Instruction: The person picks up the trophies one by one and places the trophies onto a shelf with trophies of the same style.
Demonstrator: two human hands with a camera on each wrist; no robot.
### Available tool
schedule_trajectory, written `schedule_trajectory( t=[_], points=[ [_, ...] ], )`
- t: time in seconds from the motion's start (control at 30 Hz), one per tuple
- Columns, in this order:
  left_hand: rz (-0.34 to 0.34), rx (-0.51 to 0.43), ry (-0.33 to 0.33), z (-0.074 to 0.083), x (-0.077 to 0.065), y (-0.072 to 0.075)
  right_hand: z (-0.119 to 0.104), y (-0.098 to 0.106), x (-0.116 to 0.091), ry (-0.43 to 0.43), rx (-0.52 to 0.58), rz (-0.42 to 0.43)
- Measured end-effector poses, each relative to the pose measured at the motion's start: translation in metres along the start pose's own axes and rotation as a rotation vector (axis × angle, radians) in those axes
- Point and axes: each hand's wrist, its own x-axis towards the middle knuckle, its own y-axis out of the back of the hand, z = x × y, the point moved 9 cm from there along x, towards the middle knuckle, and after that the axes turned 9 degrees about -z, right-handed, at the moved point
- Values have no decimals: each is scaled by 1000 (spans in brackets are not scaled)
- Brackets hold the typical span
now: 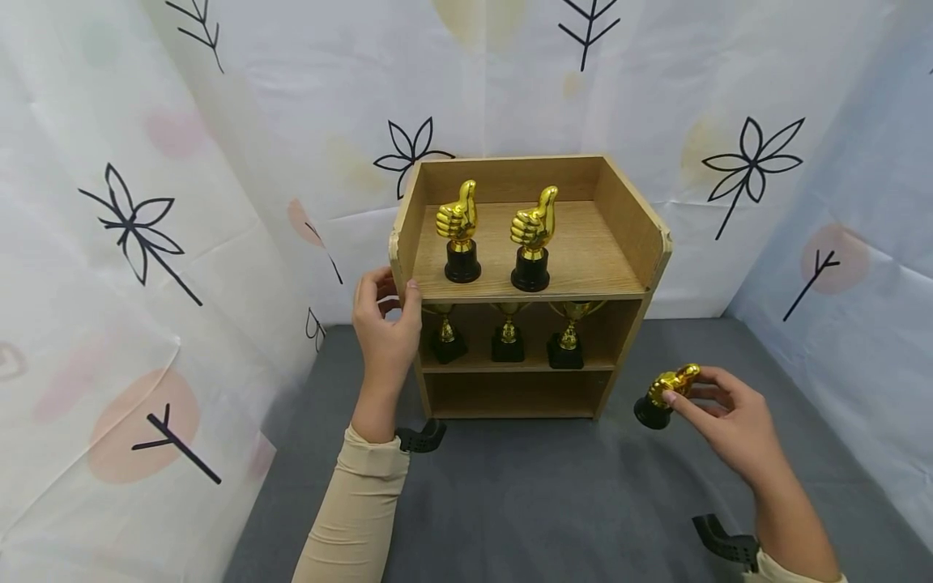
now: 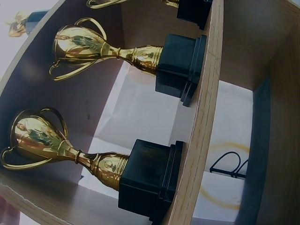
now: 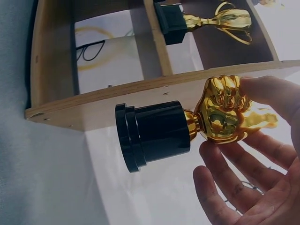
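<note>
My left hand point(image 1: 389, 328) grips the left side edge of a small wooden shelf point(image 1: 583, 243), its thumb at the front. Held in my right hand point(image 1: 732, 417), to the right of the shelf, is a golden thumbs-up trophy point(image 1: 665, 395) on a round black base, tilted and off the table. The right wrist view shows thumb and fingers pinching the golden part of this trophy point(image 3: 157, 131). Two similar thumbs-up trophies point(image 1: 461, 231) point(image 1: 532, 235) stand upright on the top board. Below them, three gold cup trophies point(image 1: 566, 350) with square black bases occupy the middle level.
The shelf stands on a grey table surface point(image 1: 510, 494), near a white patterned cloth backdrop point(image 1: 291, 121) that also rises at both sides. A lower compartment point(image 1: 510, 395) lies under the cups. Black straps point(image 1: 423, 437) sit at both wrists.
</note>
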Motion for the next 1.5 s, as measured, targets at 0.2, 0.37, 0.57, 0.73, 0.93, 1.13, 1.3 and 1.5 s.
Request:
schedule_trajectory(
  t=[0.2, 0.37, 0.57, 0.73, 0.93, 1.13, 1.3, 1.5],
  points=[
    [-1, -9, 0, 1, 0, 0, -14, 5, 0, 20, -9, 13],
    [-5, -13, -6, 2, -1, -1, -25, 7, -1, 54, -22, 18],
    [-5, -20, -15, 3, 0, -1, -36, 10, 0, 116, -24, 43],
    [0, -19, -20, 3, 0, 0, -44, 12, 1, 158, -12, 50],
    [-1, -23, -13, 0, 0, -1, -54, 14, 2, 189, -19, 71],
    [3, -26, -19, -1, 0, 0, -62, 14, 5, 214, -28, 69],
    [0, -30, -24, 1, 1, 1, -70, 16, 6, 238, -31, 67],
    [-2, -32, -25, 1, 0, 1, -80, 18, 6, 263, -21, 71]
  ],
)
